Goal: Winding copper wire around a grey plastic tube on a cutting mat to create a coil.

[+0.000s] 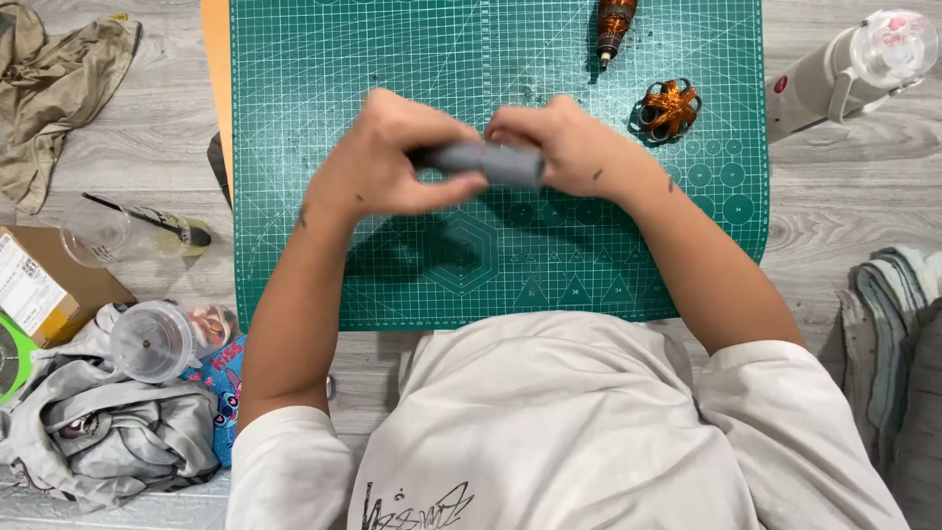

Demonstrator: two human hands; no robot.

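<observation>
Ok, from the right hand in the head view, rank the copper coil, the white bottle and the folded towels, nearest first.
From the right hand:
1. Copper coil, just right of it on the mat.
2. White bottle, upper right, off the mat.
3. Folded towels, far right edge, lower down.

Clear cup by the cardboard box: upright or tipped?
Tipped. The clear cup lies on its side, straw nearly level with the floor.

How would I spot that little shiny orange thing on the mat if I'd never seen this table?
Start at the green cutting mat and go to its upper right area. Just right of the person's right hand lies a copper-coloured ribbon bow. Unlike the brown bottle above it, it is round, looped and glossy.
</observation>
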